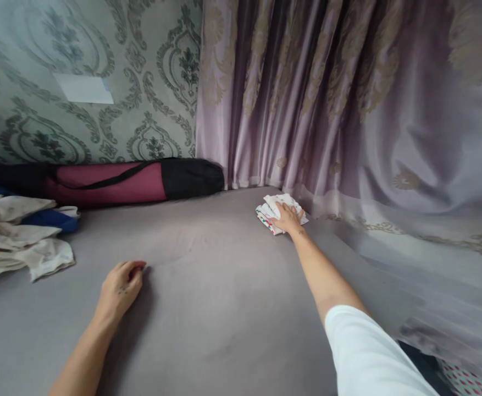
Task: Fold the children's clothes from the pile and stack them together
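My right hand [289, 218] is stretched out to the far side of the bed. Its fingers are spread and lie flat on top of a small stack of folded white printed cloths [277, 202], pressing on it rather than gripping it. The cloths have coloured marks along their near left edge. Over the grey sheet [216, 297], toward the left, hovers or rests my left hand [122, 287]; I cannot tell which. Its fingers are loosely curled in toward the thumb, and nothing shows in them.
A crumpled heap of cream and blue clothes [22, 234] lies at the left. Behind it, a long maroon and black bag [121, 181] runs along the patterned wall [150, 82]. Purple curtains [290, 99] hang down to the bed. A red-and-white patterned item [467, 379] shows at bottom right.
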The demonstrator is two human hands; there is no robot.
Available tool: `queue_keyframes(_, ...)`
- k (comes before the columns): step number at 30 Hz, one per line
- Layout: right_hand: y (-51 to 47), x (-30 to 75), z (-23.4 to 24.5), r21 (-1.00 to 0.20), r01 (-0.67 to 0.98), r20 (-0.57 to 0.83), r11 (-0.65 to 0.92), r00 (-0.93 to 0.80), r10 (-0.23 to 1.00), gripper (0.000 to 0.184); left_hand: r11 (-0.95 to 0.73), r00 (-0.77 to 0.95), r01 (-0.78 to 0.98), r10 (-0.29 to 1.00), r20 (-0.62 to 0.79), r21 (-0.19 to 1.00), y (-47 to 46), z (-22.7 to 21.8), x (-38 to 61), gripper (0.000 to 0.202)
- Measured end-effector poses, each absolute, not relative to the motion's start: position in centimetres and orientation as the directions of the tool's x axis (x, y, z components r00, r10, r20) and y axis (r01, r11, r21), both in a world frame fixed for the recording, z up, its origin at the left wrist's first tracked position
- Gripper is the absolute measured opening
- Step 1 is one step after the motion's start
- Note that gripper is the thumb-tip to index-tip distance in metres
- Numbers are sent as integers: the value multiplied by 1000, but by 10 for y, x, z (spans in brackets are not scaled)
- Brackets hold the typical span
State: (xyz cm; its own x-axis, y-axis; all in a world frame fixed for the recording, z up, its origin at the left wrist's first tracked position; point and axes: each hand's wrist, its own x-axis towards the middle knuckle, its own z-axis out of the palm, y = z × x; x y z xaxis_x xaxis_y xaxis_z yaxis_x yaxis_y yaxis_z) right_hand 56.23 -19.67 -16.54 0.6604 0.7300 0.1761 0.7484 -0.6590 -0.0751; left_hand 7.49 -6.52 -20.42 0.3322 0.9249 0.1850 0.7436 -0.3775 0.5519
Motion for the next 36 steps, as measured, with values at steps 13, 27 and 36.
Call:
queue_keyframes(13,-202,560,-153,-112,752,107,-650,659,744,76,-430,326,812,895,304,396,-67,-219,76,36)
queue_keyframes(27,-159,475,-180,53,928,345,-368,329,879,57,-370,296,877,919,262,308,-81,-210,89,30)
queue_keyframes(36,-111,301,-207,-142,990,68,-20,30,997,58,-414,382,882,908,171,224,-66,-199,82,27)
